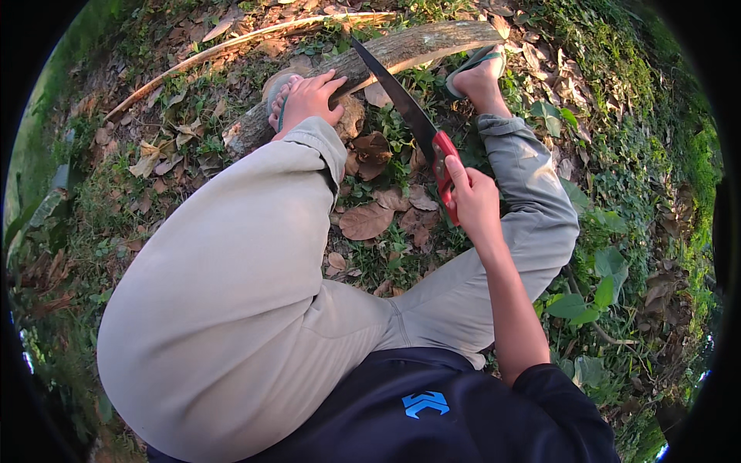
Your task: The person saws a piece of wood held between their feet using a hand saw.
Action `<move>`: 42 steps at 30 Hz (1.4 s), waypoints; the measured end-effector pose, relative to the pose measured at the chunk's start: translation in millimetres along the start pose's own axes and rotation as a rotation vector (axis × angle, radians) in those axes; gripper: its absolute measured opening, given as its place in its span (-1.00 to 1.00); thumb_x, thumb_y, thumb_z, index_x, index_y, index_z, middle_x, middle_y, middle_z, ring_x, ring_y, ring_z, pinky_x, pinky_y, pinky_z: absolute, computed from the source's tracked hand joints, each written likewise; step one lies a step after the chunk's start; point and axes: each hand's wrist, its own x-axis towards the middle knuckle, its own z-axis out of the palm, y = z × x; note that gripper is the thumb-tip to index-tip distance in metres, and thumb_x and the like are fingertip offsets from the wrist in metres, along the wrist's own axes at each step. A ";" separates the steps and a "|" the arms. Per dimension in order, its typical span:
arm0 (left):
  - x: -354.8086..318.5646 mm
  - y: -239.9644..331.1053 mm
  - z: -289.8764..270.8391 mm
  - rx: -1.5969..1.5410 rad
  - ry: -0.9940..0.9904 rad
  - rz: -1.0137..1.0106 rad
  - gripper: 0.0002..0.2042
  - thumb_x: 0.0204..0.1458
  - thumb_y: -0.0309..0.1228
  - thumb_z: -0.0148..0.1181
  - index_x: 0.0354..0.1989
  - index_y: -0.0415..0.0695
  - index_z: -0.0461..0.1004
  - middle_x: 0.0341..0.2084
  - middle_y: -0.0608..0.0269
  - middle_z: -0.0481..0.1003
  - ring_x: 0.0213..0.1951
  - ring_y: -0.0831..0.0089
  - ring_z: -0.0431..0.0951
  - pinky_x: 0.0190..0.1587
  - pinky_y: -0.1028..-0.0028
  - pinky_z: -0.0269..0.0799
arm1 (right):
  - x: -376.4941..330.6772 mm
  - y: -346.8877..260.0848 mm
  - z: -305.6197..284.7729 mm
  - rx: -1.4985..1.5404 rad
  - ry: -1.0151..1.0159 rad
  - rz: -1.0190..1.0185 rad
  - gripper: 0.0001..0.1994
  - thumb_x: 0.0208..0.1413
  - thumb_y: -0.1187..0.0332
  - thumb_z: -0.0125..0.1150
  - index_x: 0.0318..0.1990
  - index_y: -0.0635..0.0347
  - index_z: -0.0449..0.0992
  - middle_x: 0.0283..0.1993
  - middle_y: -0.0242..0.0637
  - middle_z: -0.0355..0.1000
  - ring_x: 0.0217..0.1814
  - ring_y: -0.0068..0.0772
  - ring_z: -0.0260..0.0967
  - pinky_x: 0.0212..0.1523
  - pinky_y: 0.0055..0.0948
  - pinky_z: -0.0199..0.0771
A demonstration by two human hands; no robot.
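A thick curved log [421, 48] lies across the ground in front of me, its bark worn pale in places. My left hand [310, 99] is laid over the log's left part, fingers on one side and thumb on the other; my left knee hides that arm. Right beside this hand, my left foot in a flip-flop [275, 85] is against the log. In my right hand [472, 194] is a pruning saw [413, 116], gripped by its red handle. Its dark blade slants up and left across the log, just right of my left hand; I cannot tell whether it touches the bark.
A long thin strip of wood [193, 62] curves along the ground beyond the log. My right foot [480, 77], also in a flip-flop, is by the log's right end. Dry leaves [367, 221] lie between my legs, and green plants [590, 301] grow at the right.
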 end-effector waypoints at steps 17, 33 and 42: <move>0.9 -4.1 2.1 0.041 0.053 0.039 -0.40 -0.07 -0.24 0.40 0.26 0.27 0.51 0.26 0.36 0.49 0.22 0.25 0.50 0.34 0.13 0.27 | -8.8 -37.8 -24.8 0.000 0.161 -0.256 -0.46 0.40 -0.01 0.14 -0.51 0.30 0.48 -0.65 -0.41 0.32 -0.59 -0.63 0.23 -0.54 -0.44 0.21; 0.1 3.3 1.7 0.021 0.061 0.036 -0.39 -0.12 -0.28 0.40 0.24 0.17 0.55 0.26 0.26 0.49 0.22 0.21 0.49 0.34 0.16 0.29 | 137.7 -90.5 109.9 0.042 0.169 -0.303 -0.40 0.34 -0.08 0.11 -0.36 0.45 0.59 -0.37 0.27 0.53 -0.21 0.35 0.53 -0.12 0.07 0.49; -7.7 -1.7 8.3 0.035 0.009 0.030 -0.45 -0.05 -0.23 0.39 0.22 0.19 0.53 0.28 0.34 0.45 0.26 0.25 0.45 0.40 0.10 0.20 | -28.0 64.4 86.5 0.065 0.173 -0.222 -0.50 0.44 0.04 0.11 -0.42 0.34 0.41 -0.62 -0.01 0.29 -0.63 -0.20 0.18 -0.52 -0.17 0.27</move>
